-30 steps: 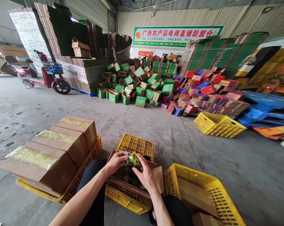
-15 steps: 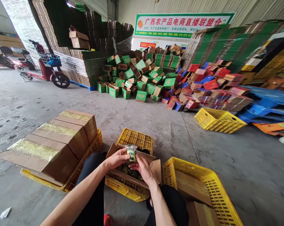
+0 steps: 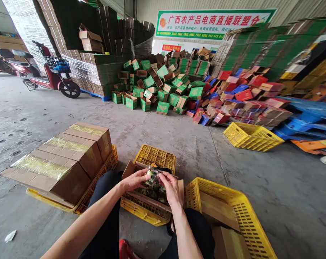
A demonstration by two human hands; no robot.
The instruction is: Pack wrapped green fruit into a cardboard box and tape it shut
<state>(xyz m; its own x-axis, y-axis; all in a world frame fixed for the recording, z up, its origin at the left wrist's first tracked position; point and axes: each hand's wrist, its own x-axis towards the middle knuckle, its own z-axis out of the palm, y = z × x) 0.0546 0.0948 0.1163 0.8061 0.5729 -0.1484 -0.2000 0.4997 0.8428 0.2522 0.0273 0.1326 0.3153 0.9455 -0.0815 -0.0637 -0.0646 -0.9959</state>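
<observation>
Between my two hands is a small clear plastic bag (image 3: 153, 177) with green and dark contents that I cannot name. My left hand (image 3: 137, 179) pinches its left side, and my right hand (image 3: 169, 185) has its fingers closed on the right side. Just below them is an open cardboard box (image 3: 144, 199), its flaps up, holding more dark green bagged pieces. The box rests on an upturned yellow plastic crate (image 3: 144, 214) between my knees.
Taped cartons (image 3: 68, 151) sit on a yellow crate at left. Another yellow crate (image 3: 249, 212) at right holds cartons. Ahead are a yellow crate (image 3: 252, 138), a heap of green boxes (image 3: 163, 107), red and blue boxes (image 3: 242, 95), blue pallets (image 3: 311, 117) and a red scooter (image 3: 48, 77).
The bag has turned and tilted in my hands, its contents showing less clearly. My right hand has risen to the bag's upper right side. More of the box's contents now shows.
</observation>
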